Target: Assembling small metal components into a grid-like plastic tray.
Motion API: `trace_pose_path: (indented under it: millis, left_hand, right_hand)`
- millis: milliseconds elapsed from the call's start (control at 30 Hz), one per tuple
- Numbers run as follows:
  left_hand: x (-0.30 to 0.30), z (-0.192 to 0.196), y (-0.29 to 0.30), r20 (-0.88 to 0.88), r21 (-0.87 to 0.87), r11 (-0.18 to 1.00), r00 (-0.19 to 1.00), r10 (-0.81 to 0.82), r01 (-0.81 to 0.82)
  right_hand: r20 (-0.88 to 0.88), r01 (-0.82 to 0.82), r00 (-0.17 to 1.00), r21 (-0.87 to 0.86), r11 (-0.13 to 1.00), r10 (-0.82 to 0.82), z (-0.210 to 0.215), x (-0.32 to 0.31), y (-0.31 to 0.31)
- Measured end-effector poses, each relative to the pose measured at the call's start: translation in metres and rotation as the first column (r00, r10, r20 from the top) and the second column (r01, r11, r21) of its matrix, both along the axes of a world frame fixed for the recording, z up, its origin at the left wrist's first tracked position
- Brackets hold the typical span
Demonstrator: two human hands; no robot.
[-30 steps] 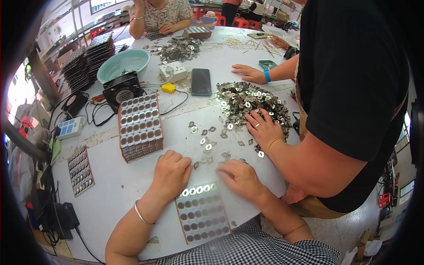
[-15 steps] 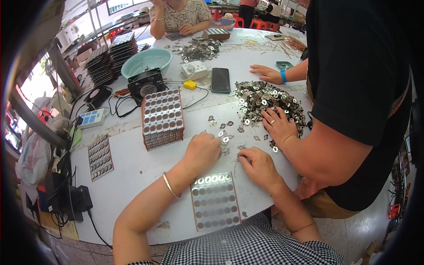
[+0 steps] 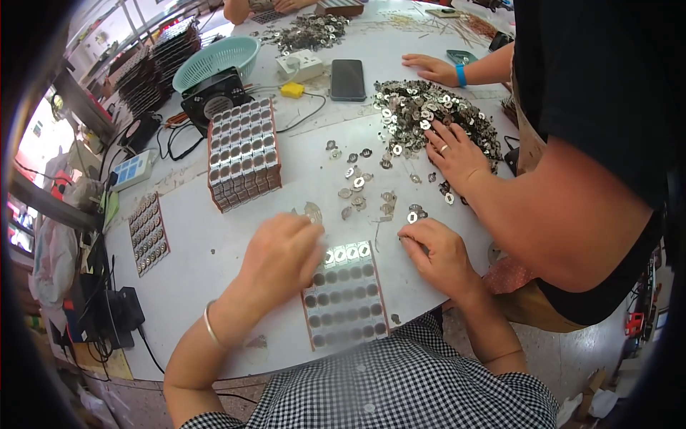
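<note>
While the flat tray (image 3: 346,300) with its rows of round pockets lies low in the middle of the frame, right at the desk (image 3: 193,264) edge nearest you, your left hand (image 3: 282,254) rests on its upper left corner with the fingers curled down; whether its grip holds a piece cannot be told, since the fingertips are hidden. Only the top row of the tray carries shiny metal washers (image 3: 346,252); the pockets below look dark. Your right hand (image 3: 436,250) sits just right of the tray's upper corner, knuckles bent, fingertips pinched narrow against the desk over something too small to make out. You wear a thin bracelet (image 3: 209,325) on the left wrist.

Just above your hands, loose washers (image 3: 357,182) lie scattered across the middle of the frame. Further up and to the right is a big heap of metal pieces (image 3: 429,114), and another person's hand (image 3: 457,154), ring on one finger, lies spread on its lower edge. That person's other hand (image 3: 429,68) rests flat beyond the heap. Left of centre stands a stack of filled trays (image 3: 243,154). In the upper middle lie a dark phone (image 3: 348,79), a small yellow block (image 3: 291,89) and a teal basket (image 3: 218,57).
</note>
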State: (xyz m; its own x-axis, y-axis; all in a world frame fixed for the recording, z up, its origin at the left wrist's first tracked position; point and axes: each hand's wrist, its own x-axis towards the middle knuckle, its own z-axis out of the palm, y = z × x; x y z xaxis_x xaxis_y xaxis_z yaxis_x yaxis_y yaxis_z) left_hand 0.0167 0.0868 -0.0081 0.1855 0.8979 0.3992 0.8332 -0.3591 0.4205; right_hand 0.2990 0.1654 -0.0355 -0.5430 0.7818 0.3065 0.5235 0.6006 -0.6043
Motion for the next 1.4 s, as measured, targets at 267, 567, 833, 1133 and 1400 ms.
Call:
trace_pose_path:
  millis: [267,567,833,1133,1400]
  left_hand:
    - [0.025,0.0,-0.043,-0.159,-0.247,0.96,0.971,-0.177,0.135]
    - [0.031,-0.015,-0.047,-0.226,-0.299,0.944,0.95,-0.214,0.142]
    - [0.025,-0.014,-0.031,-0.219,-0.27,0.957,0.961,-0.17,0.108]
    - [0.028,-0.024,0.028,-0.252,-0.247,0.963,0.953,-0.17,0.107]
    - [0.049,-0.019,0.066,-0.266,-0.151,0.987,0.959,-0.1,0.061]
  right_hand:
    - [0.001,-0.042,0.999,0.053,0.998,0.042,0.005,-0.018,0.018]
    - [0.043,-0.11,0.993,0.077,0.991,0.106,-0.001,-0.021,0.017]
    - [-0.036,-0.07,0.997,0.037,0.997,0.071,-0.005,-0.014,0.004]
    - [0.064,-0.006,0.998,0.185,0.983,-0.006,-0.003,0.001,0.004]
    - [0.026,0.029,0.999,0.257,0.966,-0.037,-0.013,-0.007,0.025]
